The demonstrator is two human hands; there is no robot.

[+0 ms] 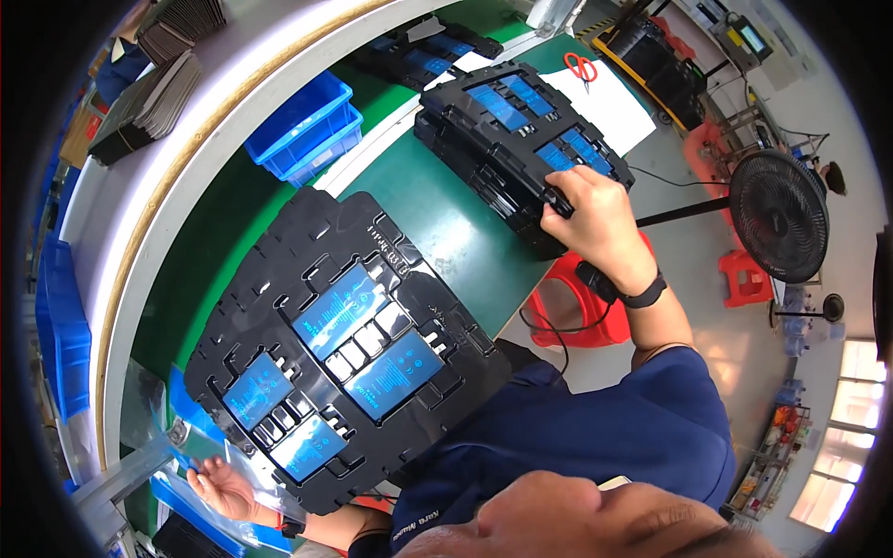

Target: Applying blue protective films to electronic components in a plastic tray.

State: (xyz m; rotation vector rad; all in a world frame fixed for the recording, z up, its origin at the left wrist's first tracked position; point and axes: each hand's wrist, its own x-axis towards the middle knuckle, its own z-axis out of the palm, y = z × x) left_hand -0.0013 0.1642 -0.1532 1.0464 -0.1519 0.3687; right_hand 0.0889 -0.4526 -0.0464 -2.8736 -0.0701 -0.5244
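Observation:
At the right, my right hand (595,216) closes over the near edge of the top black plastic tray (530,139) in a stack; that tray holds blue battery packs (498,107). Lower left, my left hand (221,488) has its fingers drawn together at a small blue piece (193,468), too small to make out, beside clear plastic film (251,470). Between my hands a large black tray (372,237) lies tilted in front of my body. Its recesses hold several blue battery packs (395,374), with white-and-silver parts (361,352) between them.
Blue bins (302,126) stand on the green table (437,219) at the back. Red scissors (580,67) lie on white paper (619,107). Another battery tray (423,56) sits further back. A red stool (586,302) and a black fan (779,216) are at the right.

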